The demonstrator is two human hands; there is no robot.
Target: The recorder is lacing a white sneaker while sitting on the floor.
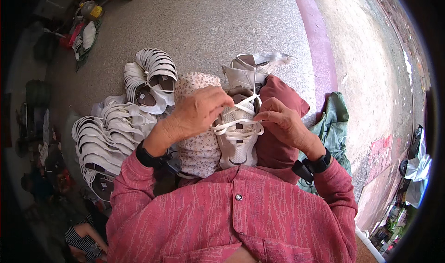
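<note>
A white and beige sneaker (238,150) rests between my thighs, its toe toward me and its opening away from me. A flat white shoelace (237,129) crosses its tongue in loose loops, and one length rises above the collar. At the left of the lacing, my left hand (199,112) has its fingers pinched on the lace. From the right, my right hand (286,124) pinches another part of the lace between thumb and forefinger. The exact fingertip contact of the left hand is partly hidden.
Several nested stacks of white shoe uppers (104,137) lie on the left, with another stack (150,75) farther off. Beyond the sneaker lies another whitish shoe piece (245,73). Green cloth (331,124) is at the right. My legs wear floral (197,149) and maroon cloth (280,149).
</note>
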